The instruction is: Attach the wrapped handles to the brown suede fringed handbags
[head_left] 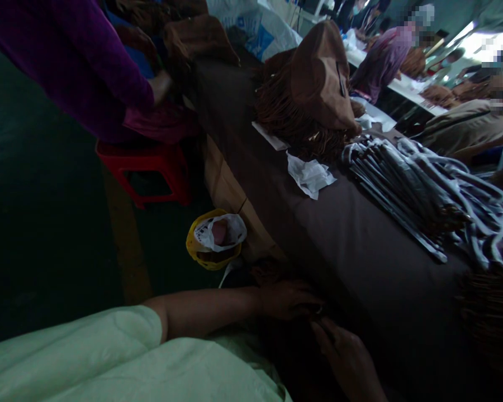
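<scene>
Light glares upper right; the foreground's dim.

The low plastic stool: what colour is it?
That low plastic stool is red, shown in the head view.

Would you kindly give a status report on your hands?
Left hand and right hand: close together by the brown-covered table. Anything held: too dark to identify. Crumpled white sheet: on table, clear of both hands.
</scene>
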Demonstrator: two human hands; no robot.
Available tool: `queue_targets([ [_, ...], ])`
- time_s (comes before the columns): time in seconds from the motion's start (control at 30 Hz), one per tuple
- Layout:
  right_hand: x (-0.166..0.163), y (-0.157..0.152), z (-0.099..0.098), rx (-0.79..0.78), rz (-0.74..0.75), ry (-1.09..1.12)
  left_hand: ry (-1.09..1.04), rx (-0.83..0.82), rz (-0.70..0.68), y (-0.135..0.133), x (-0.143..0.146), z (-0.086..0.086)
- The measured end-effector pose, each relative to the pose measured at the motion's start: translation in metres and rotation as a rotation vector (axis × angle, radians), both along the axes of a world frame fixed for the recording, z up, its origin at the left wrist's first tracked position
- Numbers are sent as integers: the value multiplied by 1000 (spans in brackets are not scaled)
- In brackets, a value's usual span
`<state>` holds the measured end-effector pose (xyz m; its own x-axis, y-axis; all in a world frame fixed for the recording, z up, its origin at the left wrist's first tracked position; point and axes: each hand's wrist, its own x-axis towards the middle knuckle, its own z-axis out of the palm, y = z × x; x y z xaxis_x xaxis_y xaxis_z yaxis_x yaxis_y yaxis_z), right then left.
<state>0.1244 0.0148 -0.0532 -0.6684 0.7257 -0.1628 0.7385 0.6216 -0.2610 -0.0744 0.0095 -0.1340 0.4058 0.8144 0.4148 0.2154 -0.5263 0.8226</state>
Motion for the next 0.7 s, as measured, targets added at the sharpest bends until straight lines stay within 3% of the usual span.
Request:
queue_targets([
  [0.23,8,2,5,-313,-165,41,13,39,-81,9,0,3],
  [0.5,11,-3,15,-429,-386,115,-27,110,-129,21,14,-2],
  [0.7,10,-10,21,-530,-458,81,-110,43,-104,16,18,-9],
])
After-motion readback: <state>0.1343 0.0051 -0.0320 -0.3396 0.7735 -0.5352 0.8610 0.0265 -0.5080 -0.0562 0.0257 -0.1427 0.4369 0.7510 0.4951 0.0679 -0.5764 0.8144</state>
